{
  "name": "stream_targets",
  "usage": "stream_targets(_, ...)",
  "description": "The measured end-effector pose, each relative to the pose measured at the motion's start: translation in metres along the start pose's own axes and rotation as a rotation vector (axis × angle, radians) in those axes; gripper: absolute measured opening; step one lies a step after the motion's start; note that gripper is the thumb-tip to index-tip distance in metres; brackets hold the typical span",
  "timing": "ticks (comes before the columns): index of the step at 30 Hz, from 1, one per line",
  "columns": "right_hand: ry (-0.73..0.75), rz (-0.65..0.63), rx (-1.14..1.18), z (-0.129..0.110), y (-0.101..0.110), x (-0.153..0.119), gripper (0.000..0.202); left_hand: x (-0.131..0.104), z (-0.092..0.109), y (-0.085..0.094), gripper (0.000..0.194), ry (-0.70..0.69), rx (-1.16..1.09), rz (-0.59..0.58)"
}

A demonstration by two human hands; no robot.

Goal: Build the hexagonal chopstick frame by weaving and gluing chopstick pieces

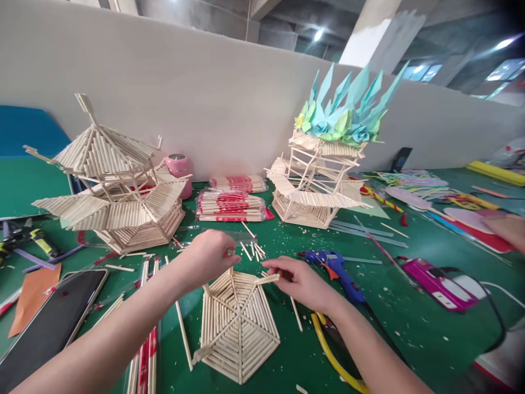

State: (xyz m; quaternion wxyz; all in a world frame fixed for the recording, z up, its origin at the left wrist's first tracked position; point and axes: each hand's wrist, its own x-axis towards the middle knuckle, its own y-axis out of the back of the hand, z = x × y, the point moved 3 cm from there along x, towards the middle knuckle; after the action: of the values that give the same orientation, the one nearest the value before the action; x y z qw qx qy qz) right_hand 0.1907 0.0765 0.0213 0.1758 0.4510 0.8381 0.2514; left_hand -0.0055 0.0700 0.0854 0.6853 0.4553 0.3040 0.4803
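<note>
A hexagonal panel of wooden sticks (254, 339) lies on the green table, with short sticks standing out at some corners. My left hand (213, 251) is closed just above its far corner, fingers curled; whatever it holds, if anything, is hidden. At the far right corner my right hand (297, 279) has its fingers bent around the end of a short wooden stick (266, 279) joined to the panel. Loose cut pieces (256, 250) are scattered beyond the panel. To the right of my right hand lies a blue glue gun (334, 268).
Two stick pavilions (118, 213) (315, 197) stand behind, the right one topped with folded paper. Bundled sticks (232, 205) lie between them. A phone (57, 312) is at left; yellow-handled pliers (334, 350) and a magenta power strip (438, 284) at right. Another person's hand (506, 227) reaches in.
</note>
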Motion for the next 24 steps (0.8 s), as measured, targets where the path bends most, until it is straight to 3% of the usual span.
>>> stream_targets(9, 0.017, 0.138, -0.061, 0.002, -0.026, -0.011, 0.026, 0.003, -0.004, -0.008, 0.026, -0.023, -0.051, -0.013)
stream_targets(17, 0.178, 0.094, -0.156, -0.006, -0.026, -0.006, 0.019, 0.003, -0.003, -0.009, 0.029, -0.076, -0.105, -0.005)
stream_targets(24, 0.220, 0.098, -0.201, -0.004, -0.030, -0.005, 0.019, 0.002, -0.002, -0.008, 0.030, -0.073, -0.117, 0.006)
